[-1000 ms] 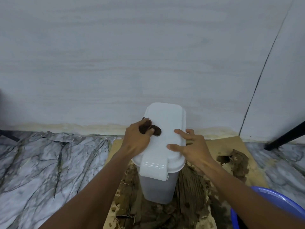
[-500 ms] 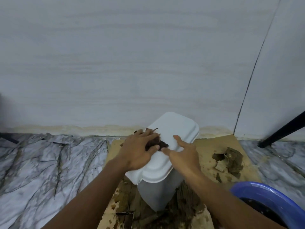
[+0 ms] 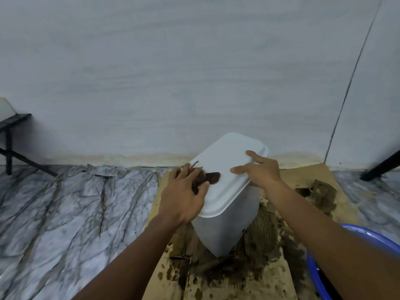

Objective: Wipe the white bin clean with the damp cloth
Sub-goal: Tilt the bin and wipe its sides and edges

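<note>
White bin (image 3: 225,230): we have it standing on the stained cardboard (image 3: 303,176) on the floor, close to the wall, its lid (image 3: 236,156) shut.
Damp cloth (image 3: 213,177): a dark wad on the lid's left part, under our left hand.
Left hand (image 3: 184,198): fingers curled round the cloth, pressing it to the lid.
Right hand (image 3: 262,172): fingers straight and spread on the lid's right edge, gripping nothing; we judge it steadies the bin.
Done: the lid's top looks white and unmarked where we see it.
Remaining: we judge the side walls, the rim and the base by the wet brown mess are not yet wiped.
</note>
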`<state>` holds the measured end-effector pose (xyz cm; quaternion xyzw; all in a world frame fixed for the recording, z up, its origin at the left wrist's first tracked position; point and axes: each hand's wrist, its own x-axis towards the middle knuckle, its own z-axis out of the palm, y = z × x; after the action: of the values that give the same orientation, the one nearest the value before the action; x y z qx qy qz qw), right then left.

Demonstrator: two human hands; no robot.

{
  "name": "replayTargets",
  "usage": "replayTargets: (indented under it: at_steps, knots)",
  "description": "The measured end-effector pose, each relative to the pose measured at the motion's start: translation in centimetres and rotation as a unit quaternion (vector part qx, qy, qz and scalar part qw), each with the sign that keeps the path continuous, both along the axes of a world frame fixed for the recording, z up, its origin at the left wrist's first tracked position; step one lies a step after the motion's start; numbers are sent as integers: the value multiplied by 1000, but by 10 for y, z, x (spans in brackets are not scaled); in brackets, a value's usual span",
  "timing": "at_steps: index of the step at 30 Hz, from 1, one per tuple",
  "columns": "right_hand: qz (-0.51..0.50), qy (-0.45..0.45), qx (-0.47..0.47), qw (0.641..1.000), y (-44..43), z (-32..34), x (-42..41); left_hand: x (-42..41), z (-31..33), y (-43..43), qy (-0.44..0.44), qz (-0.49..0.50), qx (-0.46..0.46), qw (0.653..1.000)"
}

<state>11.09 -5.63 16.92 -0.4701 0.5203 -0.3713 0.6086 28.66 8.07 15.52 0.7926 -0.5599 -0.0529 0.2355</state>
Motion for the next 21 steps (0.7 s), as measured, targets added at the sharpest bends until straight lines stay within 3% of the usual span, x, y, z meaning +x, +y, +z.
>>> replayTargets:
  at_steps: [8, 11, 21]
  knots:
    - [-83, -80, 14, 993, 19, -14, 14, 32, 1, -20, -23, -40, 1, 999]
    - [-73, -65, -5, 995, 20, -17, 10, 35, -1, -20, -19, -39, 2, 999]
    - [-34, -1, -51, 998, -9, -10, -18, 25, -14, -8, 125, 82, -48, 988]
